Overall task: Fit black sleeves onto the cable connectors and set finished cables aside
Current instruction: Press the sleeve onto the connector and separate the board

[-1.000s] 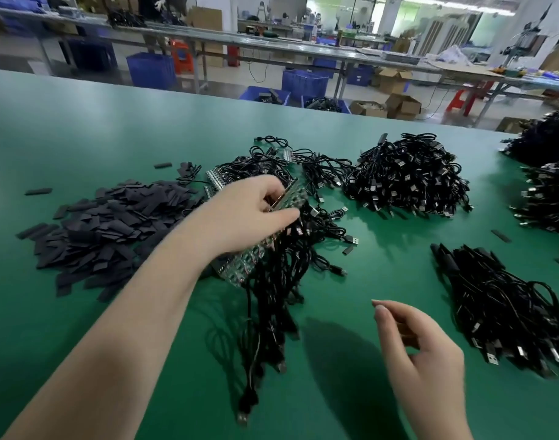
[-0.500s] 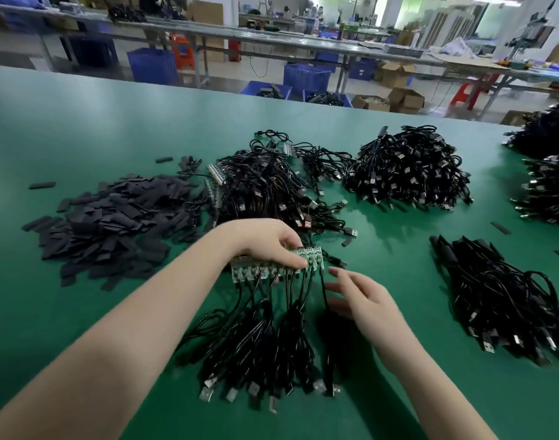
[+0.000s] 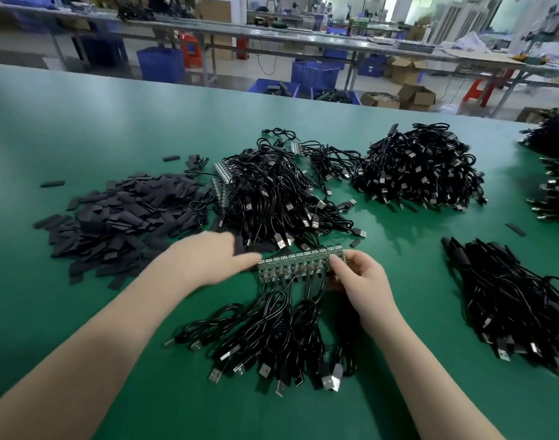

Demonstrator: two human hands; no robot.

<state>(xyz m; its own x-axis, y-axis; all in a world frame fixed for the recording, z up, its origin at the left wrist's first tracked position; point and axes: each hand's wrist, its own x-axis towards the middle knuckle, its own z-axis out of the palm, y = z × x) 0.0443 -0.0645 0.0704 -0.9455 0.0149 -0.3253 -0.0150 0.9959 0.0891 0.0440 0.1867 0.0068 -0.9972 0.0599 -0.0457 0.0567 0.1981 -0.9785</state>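
None of this strip (image 3: 298, 265) is sleeved yet: my right hand (image 3: 360, 277) pinches its end, my left hand (image 3: 208, 258) lies blurred, fingers straight, near the sleeves (image 3: 119, 217).

You're working on a green surface (image 3: 81, 128) that fills most of the view. On its left lies a flat heap of black sleeves (image 3: 119, 217), with a few strays (image 3: 52, 183) beyond it. Just right of that heap sits a tangled cable pile (image 3: 271, 192), and farther right a rounder, denser one (image 3: 420, 168). Near you, a strip of small circuit boards (image 3: 298, 266) trails its cables (image 3: 271, 341) toward the near edge. At right lies another cable bundle (image 3: 512, 303), with more piles (image 3: 557, 188) at the far right edge.
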